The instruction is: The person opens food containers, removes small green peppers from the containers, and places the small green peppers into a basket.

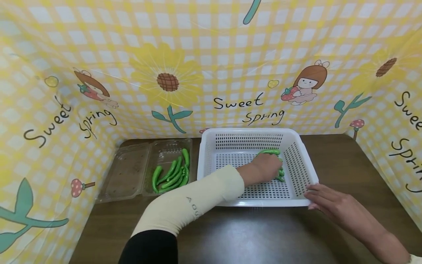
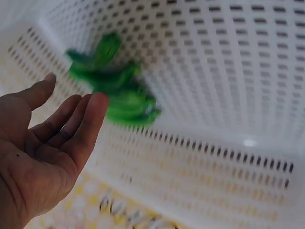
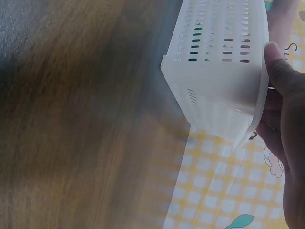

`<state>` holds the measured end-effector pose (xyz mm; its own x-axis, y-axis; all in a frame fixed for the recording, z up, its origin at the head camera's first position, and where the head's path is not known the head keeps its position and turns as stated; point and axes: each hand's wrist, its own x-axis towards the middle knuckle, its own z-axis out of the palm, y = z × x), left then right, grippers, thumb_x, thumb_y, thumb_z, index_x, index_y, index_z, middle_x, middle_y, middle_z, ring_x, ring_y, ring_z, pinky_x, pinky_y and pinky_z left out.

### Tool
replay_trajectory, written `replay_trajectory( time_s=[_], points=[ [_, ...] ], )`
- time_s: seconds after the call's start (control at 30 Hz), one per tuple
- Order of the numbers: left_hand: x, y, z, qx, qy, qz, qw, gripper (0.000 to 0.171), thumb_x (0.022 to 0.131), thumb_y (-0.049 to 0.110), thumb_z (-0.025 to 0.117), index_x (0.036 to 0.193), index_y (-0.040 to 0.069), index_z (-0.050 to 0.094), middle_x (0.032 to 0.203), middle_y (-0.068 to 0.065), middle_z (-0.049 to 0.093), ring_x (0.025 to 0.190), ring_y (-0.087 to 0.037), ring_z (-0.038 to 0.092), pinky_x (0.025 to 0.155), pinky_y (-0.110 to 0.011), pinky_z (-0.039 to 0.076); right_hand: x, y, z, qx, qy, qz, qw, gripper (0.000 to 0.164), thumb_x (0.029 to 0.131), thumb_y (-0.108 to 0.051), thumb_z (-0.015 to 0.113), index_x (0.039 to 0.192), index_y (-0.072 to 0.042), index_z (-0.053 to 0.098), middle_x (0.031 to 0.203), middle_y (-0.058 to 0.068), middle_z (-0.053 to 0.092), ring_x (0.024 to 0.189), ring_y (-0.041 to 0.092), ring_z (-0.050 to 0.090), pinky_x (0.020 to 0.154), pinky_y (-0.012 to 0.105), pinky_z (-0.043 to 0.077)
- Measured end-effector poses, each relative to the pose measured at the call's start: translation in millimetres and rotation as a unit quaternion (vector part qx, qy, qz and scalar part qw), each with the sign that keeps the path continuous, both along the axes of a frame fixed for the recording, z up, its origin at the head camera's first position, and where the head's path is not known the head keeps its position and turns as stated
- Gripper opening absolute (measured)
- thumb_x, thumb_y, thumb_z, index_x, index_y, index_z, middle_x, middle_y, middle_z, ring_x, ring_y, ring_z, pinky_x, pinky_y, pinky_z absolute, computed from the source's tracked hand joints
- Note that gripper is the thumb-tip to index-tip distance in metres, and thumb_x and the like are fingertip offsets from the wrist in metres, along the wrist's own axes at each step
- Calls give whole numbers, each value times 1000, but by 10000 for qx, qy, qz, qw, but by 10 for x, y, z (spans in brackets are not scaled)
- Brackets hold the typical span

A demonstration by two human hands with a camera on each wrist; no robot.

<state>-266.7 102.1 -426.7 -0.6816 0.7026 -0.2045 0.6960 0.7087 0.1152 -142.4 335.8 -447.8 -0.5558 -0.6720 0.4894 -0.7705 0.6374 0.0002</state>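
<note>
Slender, glossy green chili peppers [image 2: 126, 98] are lying in a loose heap inside the white plastic basket [image 1: 258, 202], near its right wall, blurring a little in the left wrist view. The left hand [image 1: 263, 167] is reaching over them, its thumb standing apart from loosely bent fingers. The right hand [image 1: 329, 198] is pinching the basket's rim at the near right corner. More long, curved chili peppers [image 1: 171, 182] are resting in a clear plastic container [image 1: 161, 154] near the worktop's far left corner, its clear lid [image 1: 126, 172] lying open on the left. The basket is standing by the far edge. The dark brown, wood-grained worktop [image 1: 244, 234] is catching a sheen near the front. Yellow-and-white checked cloth [image 1: 211, 22] is surrounding it on three sides, showing sunflowers, cartoon girls and "Sweet Spring" lettering.
</note>
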Motion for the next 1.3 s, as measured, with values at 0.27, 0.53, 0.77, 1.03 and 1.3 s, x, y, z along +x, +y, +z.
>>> replay_trajectory(
  time_s=[0.27,0.53,0.77,1.03,1.3],
  points=[
    [-89,-695,408,1220,-255,801,9890,29,99,21,44,71,18,52,67,2,54,53,-9,48,48,-22,44,-22,36,-13,29,245,337,9991,50,101,-47,39,110,-12,73,109,2,72,104,21,66,109,9,26],
    [140,-1751,568,1603,-291,1926,9677,35,101,25,45,71,12,56,60,0,49,49,-12,45,46,-25,40,2,61,-59,-226,-260,443,9984,46,99,-48,42,111,-17,72,110,-4,70,115,11,61,104,6,30],
    [262,-2569,322,958,168,2373,9665,35,101,16,43,72,6,62,71,-5,57,59,-15,49,51,-28,42,40,107,-54,-337,-302,276,9986,48,99,-49,39,109,-17,73,108,-6,69,117,6,58,102,4,29],
    [306,-3073,-105,483,601,3030,9499,9,85,0,57,88,-7,62,88,-20,59,72,-27,56,57,-38,49,32,92,-48,-395,-441,292,9978,47,99,-47,40,110,-15,73,109,-1,70,125,1,51,103,5,30],
    [321,-3121,-350,-138,880,3363,9375,13,85,-1,56,94,-9,61,96,-27,59,84,-39,60,59,-47,53,-16,14,-20,-493,-443,339,9972,48,99,-47,41,110,-14,73,109,1,70,125,3,52,103,5,30]
  ],
)
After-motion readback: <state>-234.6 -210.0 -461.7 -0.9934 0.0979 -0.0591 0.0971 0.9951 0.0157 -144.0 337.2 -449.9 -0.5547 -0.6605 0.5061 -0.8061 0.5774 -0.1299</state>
